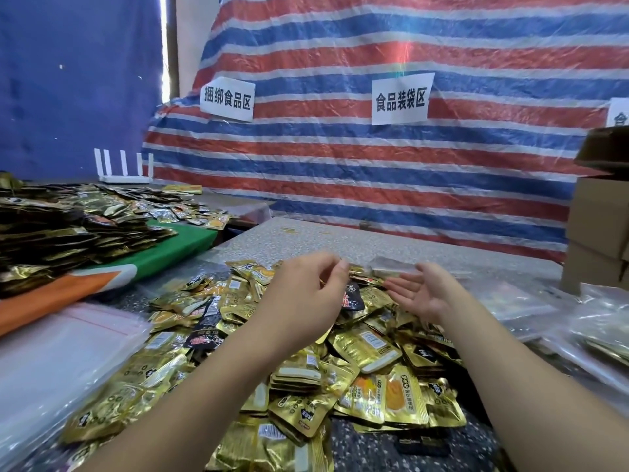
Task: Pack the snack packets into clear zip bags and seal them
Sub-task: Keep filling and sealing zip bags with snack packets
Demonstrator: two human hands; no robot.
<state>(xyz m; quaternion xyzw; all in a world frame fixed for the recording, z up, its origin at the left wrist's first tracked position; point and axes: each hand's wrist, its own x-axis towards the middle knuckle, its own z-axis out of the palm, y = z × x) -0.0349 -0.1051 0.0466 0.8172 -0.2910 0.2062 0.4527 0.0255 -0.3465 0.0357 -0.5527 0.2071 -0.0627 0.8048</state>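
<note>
Gold foil snack packets (pixel 357 379) heaped loose on speckled tabletop (pixel 340 240), most unpacked. Left hand (pixel 306 291) fingers curled, grip contents unclear. Right hand (pixel 420 294) palm-up, empty. Filled clear zip bags (pixel 599 332) lie right; flat empty bags (pixel 58 349) left.

The heap of gold foil snack packets (pixel 340 362) runs off the bottom edge, and both forearms cover part of it. The curled fingers of the left hand (pixel 306 294) face away, so whether they pinch anything cannot be told. A white paper sign (pixel 619 112) and the brown cardboard boxes (pixel 599 233) are cut by the right edge. The filled clear plastic bags (pixel 599 328) at right are blurred, their contents unreadable.
</note>
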